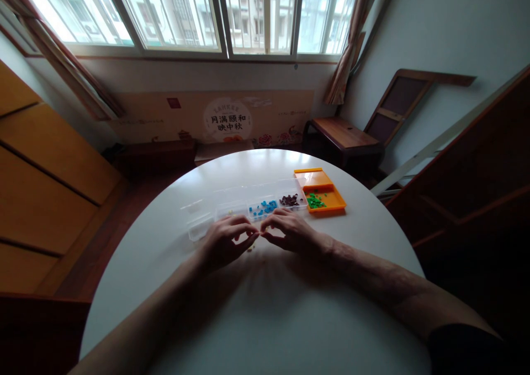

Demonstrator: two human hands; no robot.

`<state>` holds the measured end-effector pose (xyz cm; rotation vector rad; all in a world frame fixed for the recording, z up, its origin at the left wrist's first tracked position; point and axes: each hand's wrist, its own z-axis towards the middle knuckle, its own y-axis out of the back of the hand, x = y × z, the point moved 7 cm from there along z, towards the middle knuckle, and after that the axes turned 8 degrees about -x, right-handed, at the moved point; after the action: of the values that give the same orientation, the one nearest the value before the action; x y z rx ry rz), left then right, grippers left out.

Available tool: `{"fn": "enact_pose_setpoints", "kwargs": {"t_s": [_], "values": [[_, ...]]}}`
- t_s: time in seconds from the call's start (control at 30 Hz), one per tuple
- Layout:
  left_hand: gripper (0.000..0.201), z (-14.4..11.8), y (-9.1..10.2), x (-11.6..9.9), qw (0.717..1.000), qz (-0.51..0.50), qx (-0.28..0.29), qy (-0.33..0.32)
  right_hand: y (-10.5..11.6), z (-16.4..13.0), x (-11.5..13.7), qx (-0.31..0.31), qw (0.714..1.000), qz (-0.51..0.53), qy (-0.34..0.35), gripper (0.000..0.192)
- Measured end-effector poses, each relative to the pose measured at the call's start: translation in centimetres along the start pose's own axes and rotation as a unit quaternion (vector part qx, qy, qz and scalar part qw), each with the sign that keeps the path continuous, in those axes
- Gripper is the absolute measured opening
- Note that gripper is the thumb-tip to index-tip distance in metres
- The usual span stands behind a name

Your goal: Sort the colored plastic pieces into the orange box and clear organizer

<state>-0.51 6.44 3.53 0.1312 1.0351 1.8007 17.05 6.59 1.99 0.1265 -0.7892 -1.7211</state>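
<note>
My left hand point(227, 239) and my right hand point(290, 230) meet fingertip to fingertip above the white table. Both are closed in a pinch; whatever sits between the fingertips is too small to make out. Just beyond them lies a clear plastic compartment box point(200, 231) with its lid open. Blue pieces point(265, 207) fill one compartment and dark brown pieces point(290, 200) another. A few small pale pieces point(250, 248) lie on the table under my left fingers. Part of the box's front edge is hidden by my hands.
An orange box point(340, 204) with small green pieces point(316, 201) stands at the right end of the clear box. The round white table point(136, 275) extends on both sides. Behind it are a wooden chair point(345, 132) and a long printed panel point(157, 110) under the window.
</note>
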Motion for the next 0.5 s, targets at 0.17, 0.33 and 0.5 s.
{"fn": "enact_pose_setpoints", "kwargs": {"t_s": [0.17,0.33,0.5], "values": [[0.021,0.3,2.2,1.1,0.994,0.099,-0.048,0.013,-0.1,-0.5,-1.1,-0.001,0.997,-0.069,-0.038,0.009],[0.028,0.2,4.8,3.3,0.966,0.233,-0.072,0.089,-0.2,-0.9,-1.4,0.028,0.993,-0.106,-0.052,0.006],[0.024,-0.3,5.0,4.5,0.951,0.278,-0.059,0.118,-0.1,-1.0,-1.5,0.033,0.990,-0.119,-0.066,0.007]]}}
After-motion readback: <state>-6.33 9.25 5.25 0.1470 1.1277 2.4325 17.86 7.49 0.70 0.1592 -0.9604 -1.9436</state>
